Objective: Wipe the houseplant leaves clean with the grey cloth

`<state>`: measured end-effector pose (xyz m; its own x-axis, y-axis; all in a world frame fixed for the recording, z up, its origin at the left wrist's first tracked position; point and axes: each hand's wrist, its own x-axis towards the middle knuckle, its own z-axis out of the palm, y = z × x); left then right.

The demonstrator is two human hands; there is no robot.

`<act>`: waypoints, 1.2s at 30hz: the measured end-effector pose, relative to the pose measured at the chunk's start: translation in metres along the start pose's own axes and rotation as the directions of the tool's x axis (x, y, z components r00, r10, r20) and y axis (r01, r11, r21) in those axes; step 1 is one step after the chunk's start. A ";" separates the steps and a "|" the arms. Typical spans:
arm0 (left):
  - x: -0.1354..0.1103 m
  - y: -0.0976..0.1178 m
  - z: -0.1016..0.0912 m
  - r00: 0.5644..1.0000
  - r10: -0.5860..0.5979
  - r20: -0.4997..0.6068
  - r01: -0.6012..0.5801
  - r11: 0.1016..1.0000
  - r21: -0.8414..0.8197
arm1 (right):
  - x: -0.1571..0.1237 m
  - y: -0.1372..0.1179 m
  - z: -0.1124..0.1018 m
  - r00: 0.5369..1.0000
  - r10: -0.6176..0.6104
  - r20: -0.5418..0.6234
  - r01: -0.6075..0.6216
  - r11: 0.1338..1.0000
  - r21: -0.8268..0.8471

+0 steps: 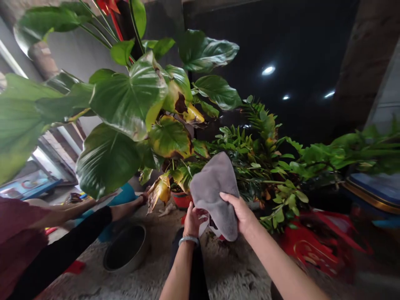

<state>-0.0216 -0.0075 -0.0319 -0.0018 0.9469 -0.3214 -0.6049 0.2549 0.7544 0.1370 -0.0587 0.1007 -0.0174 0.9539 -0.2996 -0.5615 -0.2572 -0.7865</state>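
Note:
A grey plush cloth (215, 183) hangs in front of me, bunched and folded over. My right hand (242, 210) grips its right side, thumb on top. My left hand (193, 221), with a bracelet (188, 239) at the wrist, is at the cloth's lower left edge. Its fingers curl inward and are partly hidden; what they hold is unclear. Just beside them, under the cloth, shows a whitish thing (204, 227) that I cannot make out. Behind stands a large-leaved plant (129, 93) with yellowed, browned leaves (170, 137), near a red pot (181, 200).
At the left, another person's arm (128, 208) reaches toward the plant. A dark round basin (125, 250) stands on the rough ground, near a blue container (125, 193). More leafy plants (250, 162) spread right, above a red bag (318, 246). A dark glossy panel (281, 50) rises behind.

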 end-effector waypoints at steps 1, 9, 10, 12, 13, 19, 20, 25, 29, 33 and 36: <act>0.000 0.001 0.000 1.000 0.012 -0.005 -0.012 1.000 0.006 | 0.002 0.009 -0.008 0.998 0.033 -0.055 -0.033 0.999 -0.001; -0.003 0.003 0.000 0.997 0.021 -0.075 -0.026 0.998 -0.064 | -0.040 0.031 -0.024 0.984 0.148 0.104 -0.131 0.980 -0.150; -0.003 0.002 0.001 0.996 0.041 -0.076 -0.046 0.996 -0.070 | -0.038 0.016 -0.016 0.988 0.086 0.129 -0.070 0.989 -0.128; -0.004 0.002 0.004 0.994 0.058 -0.096 -0.064 0.996 -0.066 | -0.025 -0.017 -0.003 0.994 -0.041 0.098 0.046 0.998 -0.042; -0.005 0.002 0.006 0.993 0.046 -0.108 -0.053 0.997 -0.058 | -0.016 -0.031 0.000 0.997 -0.066 0.039 0.066 0.998 0.019; -0.014 0.011 0.012 0.989 0.036 -0.145 -0.044 0.998 -0.052 | 0.002 -0.025 -0.037 0.952 0.164 -0.257 -0.097 0.962 0.254; -0.015 0.012 0.012 0.989 0.036 -0.146 -0.044 0.998 -0.051 | -0.006 -0.014 -0.047 0.938 0.217 -0.270 -0.149 0.956 0.253; -0.015 0.015 0.012 0.987 0.023 -0.161 -0.028 0.999 -0.029 | -0.050 -0.004 -0.057 0.906 0.400 -0.141 -0.354 0.896 0.268; -0.014 0.014 0.013 0.989 0.032 -0.148 -0.033 0.999 -0.001 | -0.035 -0.054 -0.043 0.993 0.103 -0.053 -0.083 0.953 0.293; -0.015 0.013 0.012 0.987 0.044 -0.154 -0.044 0.999 0.007 | 0.003 -0.067 -0.049 0.985 -0.062 -0.161 0.107 0.951 0.289; -0.013 0.013 0.009 0.989 0.039 -0.140 -0.038 0.999 0.010 | 0.003 -0.029 -0.062 0.959 0.084 -0.270 -0.018 0.971 0.237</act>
<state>-0.0225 -0.0150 -0.0131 -0.1371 0.9194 -0.3687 -0.5963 0.2206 0.7719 0.2049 -0.0578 0.0888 0.1596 0.8518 -0.4990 -0.7412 -0.2304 -0.6304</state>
